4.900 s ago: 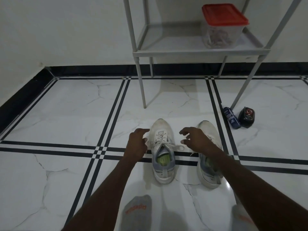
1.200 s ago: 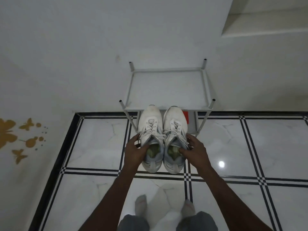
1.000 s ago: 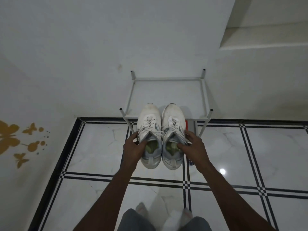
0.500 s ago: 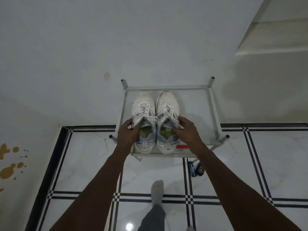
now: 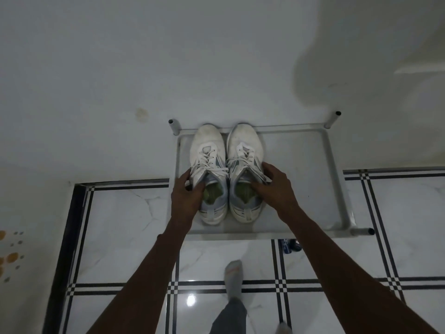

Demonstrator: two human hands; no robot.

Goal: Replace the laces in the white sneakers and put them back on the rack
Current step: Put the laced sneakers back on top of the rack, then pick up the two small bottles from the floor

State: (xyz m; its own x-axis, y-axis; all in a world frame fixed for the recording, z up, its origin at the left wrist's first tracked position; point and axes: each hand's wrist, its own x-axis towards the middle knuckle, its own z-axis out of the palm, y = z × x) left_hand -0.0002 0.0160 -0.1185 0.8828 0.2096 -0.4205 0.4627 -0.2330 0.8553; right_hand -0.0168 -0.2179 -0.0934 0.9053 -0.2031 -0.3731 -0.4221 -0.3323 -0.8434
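Note:
Two white laced sneakers stand side by side on the top shelf of the grey metal rack (image 5: 303,165), toes toward the wall. My left hand (image 5: 186,195) grips the collar of the left sneaker (image 5: 208,150), thumb inside the opening. My right hand (image 5: 271,186) grips the collar of the right sneaker (image 5: 244,145) in the same way. Both shoes show green insoles and tied white laces.
The rack stands against a white wall. Below its front edge a blue and black item (image 5: 290,245) lies on the white marble floor with black stripes. My sock-clad foot (image 5: 233,273) is on the floor under my arms.
I lifted both sneakers from the floor, carried them up and forward, and they now rest further back on the rack's top shelf. My hands still grip them.

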